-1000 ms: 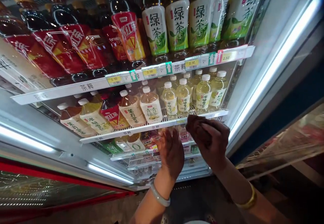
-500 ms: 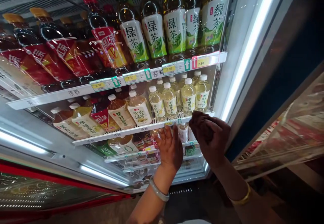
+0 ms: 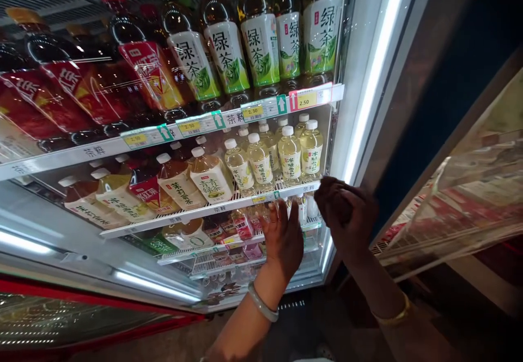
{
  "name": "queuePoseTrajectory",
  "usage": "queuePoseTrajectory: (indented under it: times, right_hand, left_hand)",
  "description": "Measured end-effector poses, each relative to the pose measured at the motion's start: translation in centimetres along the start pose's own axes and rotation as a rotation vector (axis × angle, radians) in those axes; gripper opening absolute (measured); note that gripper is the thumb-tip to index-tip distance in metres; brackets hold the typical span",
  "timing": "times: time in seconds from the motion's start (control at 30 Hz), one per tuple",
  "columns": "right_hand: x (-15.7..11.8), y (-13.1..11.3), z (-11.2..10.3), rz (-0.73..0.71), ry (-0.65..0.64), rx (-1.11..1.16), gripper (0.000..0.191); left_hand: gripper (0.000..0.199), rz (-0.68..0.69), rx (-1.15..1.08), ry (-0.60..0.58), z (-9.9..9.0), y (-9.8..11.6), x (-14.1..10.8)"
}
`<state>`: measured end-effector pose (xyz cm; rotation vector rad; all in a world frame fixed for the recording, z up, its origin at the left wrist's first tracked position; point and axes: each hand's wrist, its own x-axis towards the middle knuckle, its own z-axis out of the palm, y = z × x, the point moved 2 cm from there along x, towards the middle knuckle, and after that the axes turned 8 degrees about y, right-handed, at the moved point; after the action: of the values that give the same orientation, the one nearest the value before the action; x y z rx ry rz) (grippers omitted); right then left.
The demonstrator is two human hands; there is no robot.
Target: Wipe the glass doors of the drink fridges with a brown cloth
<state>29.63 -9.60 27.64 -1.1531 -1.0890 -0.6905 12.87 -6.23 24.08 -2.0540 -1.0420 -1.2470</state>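
Observation:
My left hand point(image 3: 283, 242) is raised with its fingers stretched out and apart, holding nothing. A pale bangle point(image 3: 262, 303) circles that wrist. Its fingertips overlap the lower shelf edge in view; whether they touch a glass pane there I cannot tell. At its right, my right hand point(image 3: 354, 225) is closed around a bunched dark brown cloth point(image 3: 332, 199), near the cooler's right side. Behind the hands, small bottles of pale yellow drink point(image 3: 291, 157) with white caps stand on the middle shelf point(image 3: 204, 211).
Green tea bottles point(image 3: 226, 56) and red-labelled tea bottles point(image 3: 149, 73) fill the upper shelf, above a price strip point(image 3: 304, 100). A bright light tube point(image 3: 373, 78) runs down the right side. A dark door frame point(image 3: 441, 100) stands farther right, a red frame point(image 3: 102, 332) lower left.
The shelves and bottles have shifted left in view. Both hands appear farther right against them, the right hand still gripping the cloth and the left still spread.

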Motion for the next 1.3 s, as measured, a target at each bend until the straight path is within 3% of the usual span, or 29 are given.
queuePoseTrajectory:
  times: [0.13,0.23,0.3,0.4,0.47,0.57,0.73,0.93,1.17,1.3]
  right_hand:
    - [-3.4,2.1,-1.2,0.137,0.016,-0.03,0.036]
    - [-4.9,1.2,-1.0,0.044,-0.091,-0.003,0.041]
    - [-4.1,0.9,-0.8,-0.052,-0.148,0.004,0.041]
    - [-1.5,2.5,-1.4,-0.093,-0.109,-0.015,0.043]
    - [-0.5,4.2,-2.3,-0.005,-0.061,-0.033,0.041]
    - [-1.9,5.9,-3.5,0.162,-0.05,-0.047,0.033]
    - [-5.1,5.0,-3.4,0.102,-0.17,-0.046,0.036]
    - [-1.3,5.9,-3.7,-0.02,-0.12,-0.067,0.043]
    - [-3.0,5.5,-3.7,0.01,-0.161,-0.096,0.035]
    - [-1.5,5.5,-3.5,-0.035,-0.153,-0.074,0.039]
  left_hand:
    - [0.086,0.04,-0.017,0.033,1.1,1.8,-0.7]
    - [0.082,0.028,-0.049,0.045,1.6,3.0,-1.2]
    - [0.079,0.016,-0.07,0.046,1.8,3.8,-1.3]
    - [0.078,0.004,-0.104,0.041,2.2,4.9,-1.1]
    - [0.078,-0.001,-0.1,0.045,2.6,5.6,-0.9]
    - [0.082,-0.02,-0.067,0.044,3.2,6.6,-0.8]
    - [0.09,-0.068,-0.099,-0.007,3.8,7.7,-0.9]
    - [0.088,-0.054,-0.094,0.015,4.6,8.6,-1.0]
    - [0.079,-0.036,-0.126,0.006,5.4,9.9,-1.8]
    - [0.082,-0.023,-0.123,0.032,4.9,9.7,-0.5]
